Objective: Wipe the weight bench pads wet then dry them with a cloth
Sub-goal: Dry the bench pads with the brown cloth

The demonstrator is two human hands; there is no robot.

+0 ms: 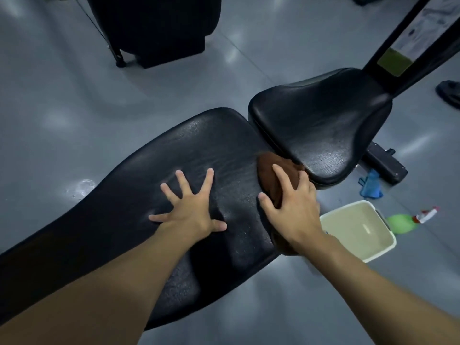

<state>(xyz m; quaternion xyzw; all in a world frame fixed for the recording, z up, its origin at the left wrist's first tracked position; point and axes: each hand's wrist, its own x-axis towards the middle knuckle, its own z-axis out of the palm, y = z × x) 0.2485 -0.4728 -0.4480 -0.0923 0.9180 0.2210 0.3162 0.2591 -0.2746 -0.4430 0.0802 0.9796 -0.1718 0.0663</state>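
The long black back pad (154,170) of the weight bench runs from lower left to the middle, its surface speckled with moisture. A smaller black seat pad (321,120) sits just beyond it on the right. My left hand (191,205) lies flat on the back pad with its fingers spread wide. My right hand (291,207) presses a brown cloth (271,175) onto the back pad's right end, close to the gap between the two pads. Part of the cloth is hidden under my palm.
On the grey floor to the right stand a white basin (331,220) with water, a green spray bottle (400,222) lying down, and a blue cloth (371,185). A black bench frame (383,163) and upright post (408,43) rise at right; other black equipment (159,26) stands behind.
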